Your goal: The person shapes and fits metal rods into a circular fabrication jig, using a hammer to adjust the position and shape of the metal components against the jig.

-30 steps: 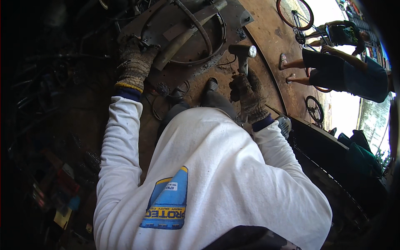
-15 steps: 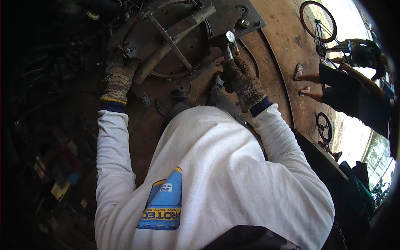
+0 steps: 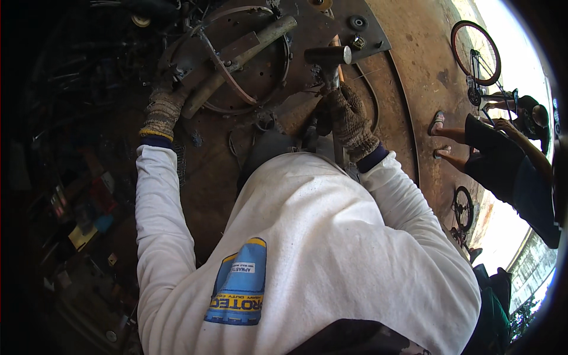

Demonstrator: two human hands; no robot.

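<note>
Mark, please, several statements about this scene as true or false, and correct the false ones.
1. The right hand holds a hammer. True.
2. The left hand is bare. False: it wears a knitted glove.
3. The near end of a long pipe is close to the left hand. True.
4. The person looking down wears a black shirt. False: the shirt is white, with a blue and yellow print.
5. A bicycle wheel shows at the upper right of the picture. True.
</note>
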